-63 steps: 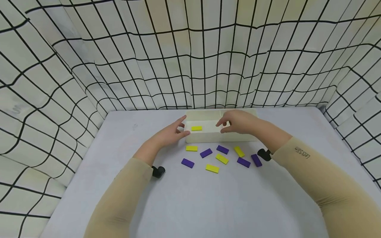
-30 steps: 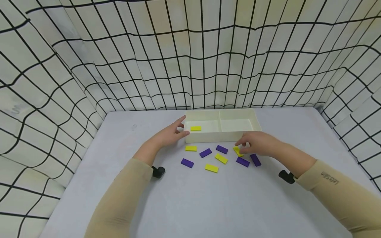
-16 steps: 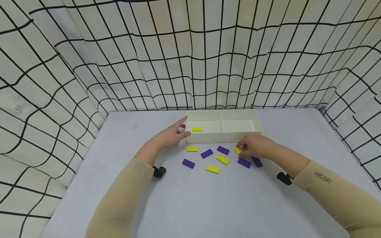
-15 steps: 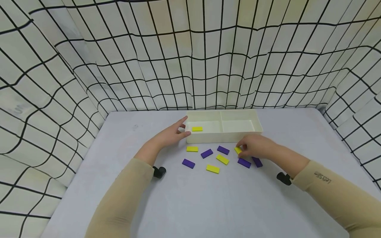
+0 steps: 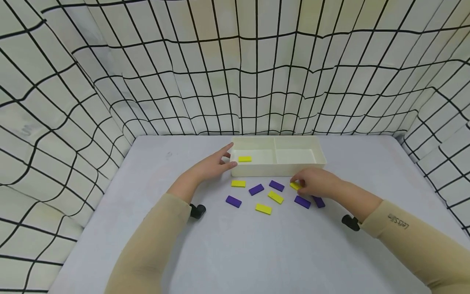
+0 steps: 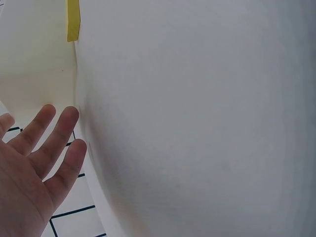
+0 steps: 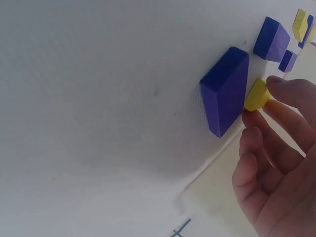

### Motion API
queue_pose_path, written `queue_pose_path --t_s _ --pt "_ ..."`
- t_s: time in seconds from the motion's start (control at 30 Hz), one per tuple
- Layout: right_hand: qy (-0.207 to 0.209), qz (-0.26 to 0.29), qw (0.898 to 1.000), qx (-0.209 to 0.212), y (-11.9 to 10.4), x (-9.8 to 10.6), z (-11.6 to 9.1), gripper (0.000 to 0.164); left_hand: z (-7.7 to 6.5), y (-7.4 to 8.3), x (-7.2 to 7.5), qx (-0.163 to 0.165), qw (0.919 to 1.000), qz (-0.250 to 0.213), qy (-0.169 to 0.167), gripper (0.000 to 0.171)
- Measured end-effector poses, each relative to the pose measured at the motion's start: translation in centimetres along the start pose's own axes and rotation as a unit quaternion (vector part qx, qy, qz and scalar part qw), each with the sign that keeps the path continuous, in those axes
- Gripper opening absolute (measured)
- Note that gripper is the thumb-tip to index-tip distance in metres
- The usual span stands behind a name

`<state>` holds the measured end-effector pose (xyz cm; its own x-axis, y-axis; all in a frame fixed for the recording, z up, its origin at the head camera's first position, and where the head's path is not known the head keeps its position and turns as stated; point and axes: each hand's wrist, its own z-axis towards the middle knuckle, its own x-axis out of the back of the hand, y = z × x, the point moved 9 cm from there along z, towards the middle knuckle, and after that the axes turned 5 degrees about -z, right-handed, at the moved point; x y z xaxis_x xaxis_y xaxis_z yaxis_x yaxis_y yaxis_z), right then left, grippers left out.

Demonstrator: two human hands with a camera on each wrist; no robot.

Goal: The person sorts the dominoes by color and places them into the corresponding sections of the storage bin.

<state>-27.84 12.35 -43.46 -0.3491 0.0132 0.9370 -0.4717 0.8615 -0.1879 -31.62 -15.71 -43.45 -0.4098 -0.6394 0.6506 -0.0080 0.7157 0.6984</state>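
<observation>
A white two-compartment box (image 5: pixel 277 170) stands at the back of the table, with one yellow block (image 5: pixel 244 159) in its left compartment. My left hand (image 5: pixel 210 168) is at the box's left end, fingers spread and fairly straight; in the left wrist view the hand (image 6: pixel 42 163) holds nothing. In front of the box's right part, my right hand (image 5: pixel 318 181) pinches a small flat yellow block (image 5: pixel 295 185) between thumb and fingertips, low over the table. The right wrist view shows this yellow block (image 7: pixel 257 95) at the fingertips, beside a purple block (image 7: pixel 226 91).
Several purple and yellow blocks lie scattered before the box, among them a yellow block (image 5: pixel 263 209) nearest me and a purple block (image 5: pixel 302 201) by my right hand. The white table (image 5: pixel 235 253) meets white walls with a black grid (image 5: pixel 257 73) behind the box.
My right hand has come from over the box's right compartment down to the yellow block and gripped it, turning it slightly. My left hand has stayed at the box's left end.
</observation>
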Motion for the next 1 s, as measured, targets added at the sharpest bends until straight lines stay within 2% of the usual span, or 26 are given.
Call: queue_pose_path --t_s 0.37,0.6,0.73,1.0 --pt "-0.002 -0.011 1.000 0.007 -0.2 0.1 -0.6 0.038 0.2 -0.1 -0.2 -0.002 1.0000 -0.009 -0.001 0.082" --pt "0.014 -0.039 0.999 0.010 0.0 0.4 -0.7 0.037 0.3 -0.1 -0.1 -0.006 1.0000 -0.006 -0.004 0.083" --pt "0.022 -0.048 0.999 0.009 0.3 1.2 -1.1 0.037 0.4 -0.1 -0.1 -0.010 0.9999 -0.003 -0.005 0.082" --pt "0.034 -0.050 0.998 0.034 0.4 3.9 -2.2 0.037 0.5 -0.1 -0.1 -0.012 0.9999 -0.006 -0.007 0.082"
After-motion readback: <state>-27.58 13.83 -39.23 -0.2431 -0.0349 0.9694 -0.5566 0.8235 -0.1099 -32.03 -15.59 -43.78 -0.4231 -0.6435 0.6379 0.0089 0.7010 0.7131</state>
